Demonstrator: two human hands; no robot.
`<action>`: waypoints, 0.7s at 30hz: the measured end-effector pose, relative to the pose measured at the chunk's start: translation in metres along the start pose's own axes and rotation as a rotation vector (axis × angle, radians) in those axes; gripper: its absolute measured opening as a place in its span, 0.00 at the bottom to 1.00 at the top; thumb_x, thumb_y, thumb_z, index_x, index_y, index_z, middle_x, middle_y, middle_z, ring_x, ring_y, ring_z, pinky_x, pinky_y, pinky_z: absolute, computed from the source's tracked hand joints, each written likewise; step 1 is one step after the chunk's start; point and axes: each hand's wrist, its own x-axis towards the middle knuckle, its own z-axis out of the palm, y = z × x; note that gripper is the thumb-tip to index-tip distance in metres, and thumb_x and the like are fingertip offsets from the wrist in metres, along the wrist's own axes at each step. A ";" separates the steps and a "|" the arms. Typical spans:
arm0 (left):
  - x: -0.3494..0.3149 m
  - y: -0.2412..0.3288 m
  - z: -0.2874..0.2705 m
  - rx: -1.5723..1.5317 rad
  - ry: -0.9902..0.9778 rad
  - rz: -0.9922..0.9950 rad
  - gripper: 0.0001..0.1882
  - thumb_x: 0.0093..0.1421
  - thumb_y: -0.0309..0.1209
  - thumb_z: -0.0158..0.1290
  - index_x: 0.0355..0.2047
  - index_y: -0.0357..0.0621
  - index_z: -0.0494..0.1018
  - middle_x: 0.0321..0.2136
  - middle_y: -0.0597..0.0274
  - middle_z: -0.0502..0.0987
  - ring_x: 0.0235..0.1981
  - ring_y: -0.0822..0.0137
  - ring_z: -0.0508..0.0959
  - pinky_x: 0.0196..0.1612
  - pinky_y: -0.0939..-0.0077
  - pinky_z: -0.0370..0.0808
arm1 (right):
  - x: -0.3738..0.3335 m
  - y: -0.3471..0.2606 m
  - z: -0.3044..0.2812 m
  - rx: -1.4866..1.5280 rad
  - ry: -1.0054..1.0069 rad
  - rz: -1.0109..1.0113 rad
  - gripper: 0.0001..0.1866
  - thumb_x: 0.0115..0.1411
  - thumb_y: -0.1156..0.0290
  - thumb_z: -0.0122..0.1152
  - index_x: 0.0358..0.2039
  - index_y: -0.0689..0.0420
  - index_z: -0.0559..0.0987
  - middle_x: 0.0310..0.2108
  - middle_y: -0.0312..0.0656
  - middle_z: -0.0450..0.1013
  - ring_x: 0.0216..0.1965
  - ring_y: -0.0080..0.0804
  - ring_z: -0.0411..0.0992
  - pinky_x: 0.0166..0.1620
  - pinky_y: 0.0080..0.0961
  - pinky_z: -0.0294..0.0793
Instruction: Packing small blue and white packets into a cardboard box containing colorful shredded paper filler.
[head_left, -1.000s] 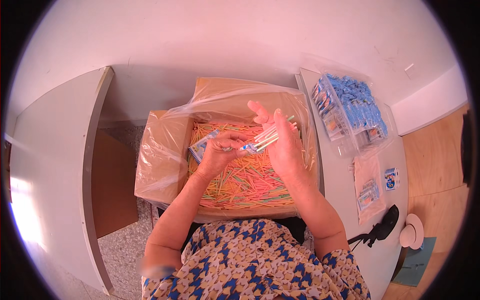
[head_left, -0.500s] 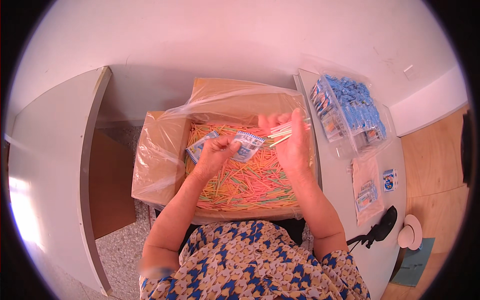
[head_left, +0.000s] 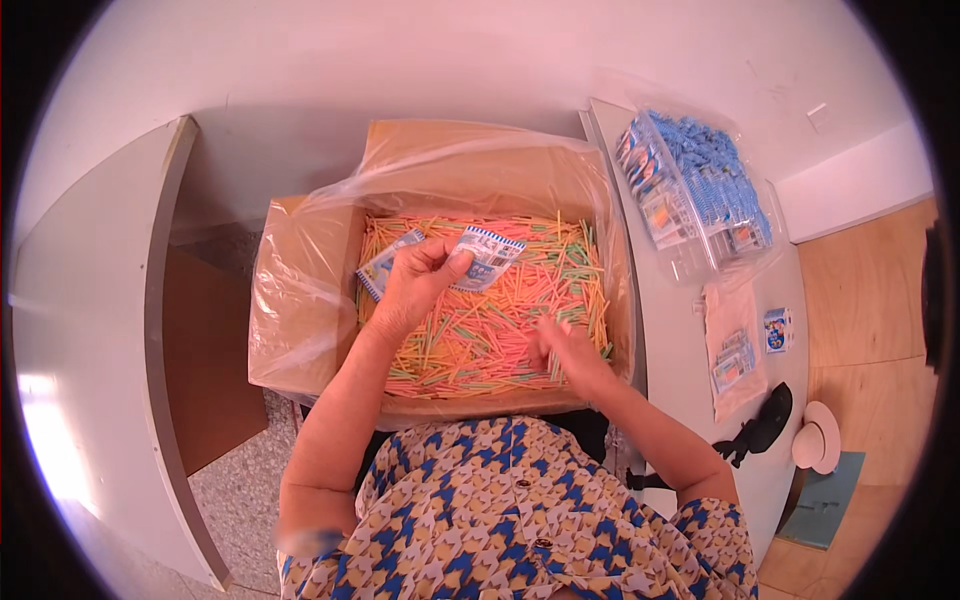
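My left hand (head_left: pixel 415 285) is closed around small blue-and-white plastic packets. One packet (head_left: pixel 488 262) sticks out to the right of its thumb, and another (head_left: pixel 385 262) shows behind the fingers on the left. Low over the right front part of an open cardboard box (head_left: pixel 300 290), my right hand (head_left: pixel 572 358) points its curled fingers down. Pale thin sticks show beneath those fingertips, and the fingers partly hide them. Loose pastel sticks (head_left: pixel 470 340) in pink, yellow, orange and green fill the box, which has a clear plastic liner.
Right of the box, a table (head_left: pixel 670 350) bears a clear plastic bin (head_left: pixel 690 190) full of blue packets. A pink cloth (head_left: pixel 712 330) with packets on it, a small blue box (head_left: pixel 778 330) and a black object (head_left: pixel 770 420) lie nearer. A grey panel (head_left: pixel 90 330) stands left.
My right hand has come down from above the box's right side to the sticks near its front right, its fingers now pointing down. My left hand keeps the packets.
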 end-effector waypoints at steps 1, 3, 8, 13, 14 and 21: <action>-0.001 0.002 0.002 0.013 -0.003 -0.003 0.09 0.63 0.29 0.53 0.38 0.38 0.78 0.33 0.65 0.81 0.35 0.76 0.77 0.43 0.76 0.75 | -0.008 0.004 -0.001 0.003 0.004 0.008 0.22 0.67 0.52 0.46 0.22 0.56 0.67 0.14 0.36 0.62 0.19 0.26 0.64 0.24 0.28 0.65; -0.002 0.001 0.000 0.035 -0.008 -0.008 0.08 0.63 0.29 0.53 0.38 0.38 0.78 0.33 0.65 0.81 0.35 0.76 0.77 0.43 0.76 0.75 | -0.020 -0.003 0.004 -0.271 -0.126 0.028 0.23 0.66 0.54 0.48 0.21 0.59 0.68 0.16 0.42 0.66 0.22 0.32 0.68 0.28 0.32 0.68; -0.002 0.004 0.000 0.043 -0.044 -0.063 0.08 0.63 0.28 0.53 0.37 0.37 0.79 0.33 0.67 0.80 0.36 0.78 0.77 0.45 0.77 0.74 | -0.030 0.004 0.006 -0.684 -0.018 -0.304 0.22 0.63 0.57 0.51 0.22 0.64 0.71 0.18 0.48 0.69 0.24 0.43 0.70 0.31 0.35 0.69; -0.005 -0.006 -0.005 0.110 -0.097 0.020 0.07 0.62 0.27 0.54 0.34 0.38 0.79 0.31 0.68 0.79 0.35 0.79 0.75 0.43 0.79 0.73 | -0.027 -0.007 -0.001 -0.505 -0.061 -0.159 0.21 0.60 0.57 0.56 0.23 0.65 0.75 0.20 0.52 0.71 0.24 0.47 0.71 0.31 0.35 0.70; -0.004 -0.005 -0.005 0.161 -0.119 0.044 0.06 0.61 0.27 0.55 0.33 0.38 0.79 0.30 0.68 0.79 0.34 0.79 0.74 0.42 0.79 0.73 | -0.027 -0.004 -0.001 -0.595 -0.097 -0.222 0.20 0.60 0.58 0.58 0.23 0.65 0.75 0.20 0.51 0.72 0.23 0.43 0.72 0.30 0.34 0.70; -0.006 -0.003 -0.001 0.055 -0.107 0.058 0.05 0.54 0.17 0.59 0.31 0.38 0.79 0.30 0.67 0.76 0.32 0.76 0.75 0.37 0.81 0.73 | -0.014 -0.064 -0.016 -0.071 0.123 -0.134 0.17 0.60 0.61 0.59 0.22 0.61 0.76 0.19 0.37 0.73 0.20 0.21 0.72 0.24 0.22 0.70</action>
